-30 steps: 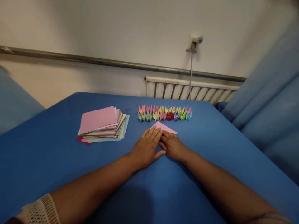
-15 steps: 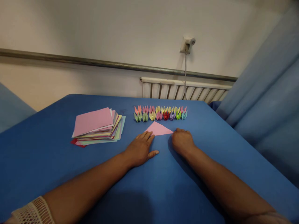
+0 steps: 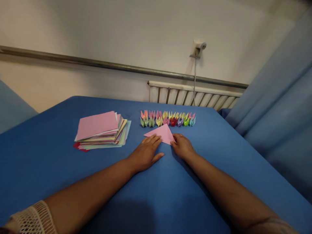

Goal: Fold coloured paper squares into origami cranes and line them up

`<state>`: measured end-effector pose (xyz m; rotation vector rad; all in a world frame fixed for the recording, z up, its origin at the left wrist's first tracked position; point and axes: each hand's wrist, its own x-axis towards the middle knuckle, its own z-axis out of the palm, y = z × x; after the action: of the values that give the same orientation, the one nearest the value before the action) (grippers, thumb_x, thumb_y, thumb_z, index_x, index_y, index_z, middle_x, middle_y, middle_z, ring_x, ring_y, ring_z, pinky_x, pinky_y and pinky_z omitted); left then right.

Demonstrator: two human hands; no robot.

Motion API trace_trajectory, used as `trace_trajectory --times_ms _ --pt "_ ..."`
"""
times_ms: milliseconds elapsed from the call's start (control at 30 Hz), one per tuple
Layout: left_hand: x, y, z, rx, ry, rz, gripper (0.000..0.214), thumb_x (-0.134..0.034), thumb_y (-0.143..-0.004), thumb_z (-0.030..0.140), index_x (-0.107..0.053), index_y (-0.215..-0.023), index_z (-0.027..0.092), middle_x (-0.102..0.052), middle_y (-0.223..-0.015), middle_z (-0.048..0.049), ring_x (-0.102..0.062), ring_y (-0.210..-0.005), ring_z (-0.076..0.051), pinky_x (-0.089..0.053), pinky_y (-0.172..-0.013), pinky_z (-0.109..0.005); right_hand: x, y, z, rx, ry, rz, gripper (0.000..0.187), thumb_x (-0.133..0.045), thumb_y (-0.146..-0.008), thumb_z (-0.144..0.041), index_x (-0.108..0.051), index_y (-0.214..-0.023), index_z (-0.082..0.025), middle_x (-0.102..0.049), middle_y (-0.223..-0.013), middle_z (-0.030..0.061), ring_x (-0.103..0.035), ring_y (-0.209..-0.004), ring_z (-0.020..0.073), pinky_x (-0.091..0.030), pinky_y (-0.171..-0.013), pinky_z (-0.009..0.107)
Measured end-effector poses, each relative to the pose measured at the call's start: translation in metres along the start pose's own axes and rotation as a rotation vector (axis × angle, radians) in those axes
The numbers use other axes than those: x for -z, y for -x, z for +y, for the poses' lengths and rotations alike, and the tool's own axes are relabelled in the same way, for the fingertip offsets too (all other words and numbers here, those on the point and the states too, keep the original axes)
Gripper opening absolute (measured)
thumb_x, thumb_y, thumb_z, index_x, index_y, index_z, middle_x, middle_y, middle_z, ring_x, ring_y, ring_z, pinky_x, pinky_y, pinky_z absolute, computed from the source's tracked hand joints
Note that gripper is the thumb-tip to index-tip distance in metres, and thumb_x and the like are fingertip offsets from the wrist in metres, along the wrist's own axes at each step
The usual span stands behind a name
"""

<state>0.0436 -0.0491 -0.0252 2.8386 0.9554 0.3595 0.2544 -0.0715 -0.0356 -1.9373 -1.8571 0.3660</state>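
A folded pink sheet of paper [image 3: 162,132], roughly triangular, lies on the blue table just in front of the paper cranes. My left hand [image 3: 147,152] rests flat on its lower left part, fingers outstretched and thumb apart. At the paper's right corner my right hand [image 3: 182,145] pinches the edge between thumb and fingers. Two rows of small origami cranes [image 3: 173,121] in several colours stand behind the sheet, close to its top point.
To the left sits a thick stack of coloured paper [image 3: 97,126], pink on top. Behind the blue table [image 3: 122,201] are a metal rail [image 3: 107,65], a radiator [image 3: 180,94] and a wall socket with a cord [image 3: 198,49]. A blue curtain [image 3: 275,110] hangs at the right.
My right hand has moved left, bringing the paper's right corner inward and down. The paper's outline has turned and its left tip now shows. My left hand has barely moved.
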Motion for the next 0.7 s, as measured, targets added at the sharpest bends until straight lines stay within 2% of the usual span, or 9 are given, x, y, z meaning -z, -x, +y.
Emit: trace_trajectory --times_ms 133,267,367,433,500,567,600,633,700 --pt "0.002 0.001 0.004 -0.062 0.008 -0.019 0.061 -0.042 -0.091 0.051 -0.034 -0.142 0.018 -0.035 -0.149 -0.0116 -0.025 -0.14 -0.027 -0.022 -0.113 -0.046 -0.006 0.002 -0.002 0.021 -0.288 -0.106 0.038 -0.058 -0.081 -0.021 -0.054 -0.118 -0.018 -0.068 -0.103 0.0066 -0.063 -0.088 0.0191 -0.046 -0.08 0.031" --pt "0.005 0.002 0.006 -0.107 0.041 -0.028 0.061 -0.043 -0.091 0.049 -0.033 -0.142 0.019 -0.037 -0.149 -0.0111 -0.024 -0.141 -0.027 -0.021 -0.114 -0.046 -0.001 -0.001 0.006 0.064 -0.651 -0.382 0.042 -0.062 -0.074 -0.012 -0.053 -0.115 -0.016 -0.068 -0.103 0.0055 -0.064 -0.086 0.0165 -0.048 -0.076 0.028" --pt "0.009 0.003 0.009 -0.12 0.065 -0.043 0.059 -0.043 -0.091 0.049 -0.035 -0.141 0.019 -0.04 -0.147 -0.0114 -0.025 -0.14 -0.028 -0.021 -0.113 -0.047 0.018 -0.003 0.014 0.099 -0.612 -0.601 0.044 -0.067 -0.071 -0.014 -0.056 -0.113 -0.016 -0.07 -0.097 0.0043 -0.064 -0.083 0.017 -0.049 -0.073 0.028" --pt "0.01 0.003 0.013 -0.137 0.071 -0.076 0.059 -0.043 -0.091 0.05 -0.036 -0.141 0.019 -0.04 -0.147 -0.0115 -0.026 -0.14 -0.028 -0.021 -0.113 -0.047 0.034 -0.002 0.016 0.066 -0.444 -0.647 0.044 -0.067 -0.073 -0.019 -0.057 -0.115 -0.016 -0.07 -0.093 0.0042 -0.065 -0.08 0.0177 -0.049 -0.072 0.029" --pt "0.011 0.005 0.016 -0.156 0.08 -0.114 0.062 -0.042 -0.091 0.053 -0.036 -0.141 0.018 -0.038 -0.148 -0.0121 -0.024 -0.141 -0.028 -0.021 -0.113 -0.046 0.045 0.002 0.012 -0.002 -0.163 -0.497 0.045 -0.065 -0.077 -0.027 -0.056 -0.119 -0.013 -0.071 -0.093 0.009 -0.065 -0.08 0.0214 -0.049 -0.076 0.034" --pt "0.01 0.006 0.019 -0.162 0.098 -0.149 0.067 -0.041 -0.089 0.057 -0.034 -0.142 0.017 -0.036 -0.149 -0.0135 -0.023 -0.141 -0.029 -0.021 -0.113 -0.046 0.046 0.009 -0.001 0.017 0.068 -0.169 0.049 -0.057 -0.084 -0.03 -0.051 -0.128 -0.008 -0.063 -0.116 0.0186 -0.061 -0.104 0.0272 -0.044 -0.092 0.04" --pt "0.009 0.007 0.02 -0.161 0.111 -0.162 0.069 -0.042 -0.088 0.059 -0.033 -0.143 0.017 -0.035 -0.149 -0.0142 -0.023 -0.141 -0.03 -0.022 -0.113 -0.047 0.043 0.013 -0.009 0.051 0.125 -0.051 0.049 -0.05 -0.088 -0.029 -0.048 -0.131 -0.006 -0.056 -0.128 0.0211 -0.053 -0.118 0.0284 -0.038 -0.1 0.041" --pt "0.009 0.007 0.021 -0.16 0.126 -0.169 0.071 -0.043 -0.087 0.06 -0.034 -0.143 0.017 -0.036 -0.149 -0.0145 -0.024 -0.141 -0.03 -0.022 -0.113 -0.048 0.037 0.019 -0.019 0.095 0.138 0.0 0.049 -0.045 -0.091 -0.028 -0.045 -0.135 -0.007 -0.05 -0.136 0.0202 -0.045 -0.127 0.0277 -0.034 -0.105 0.041" --pt "0.008 0.008 0.022 -0.167 0.16 -0.163 0.069 -0.048 -0.086 0.059 -0.035 -0.142 0.02 -0.035 -0.149 -0.0132 -0.024 -0.14 -0.031 -0.022 -0.113 -0.05 0.021 0.03 -0.036 0.211 0.096 -0.064 0.053 -0.038 -0.094 -0.033 -0.038 -0.141 -0.01 -0.039 -0.146 0.0159 -0.034 -0.136 0.0256 -0.028 -0.11 0.041"
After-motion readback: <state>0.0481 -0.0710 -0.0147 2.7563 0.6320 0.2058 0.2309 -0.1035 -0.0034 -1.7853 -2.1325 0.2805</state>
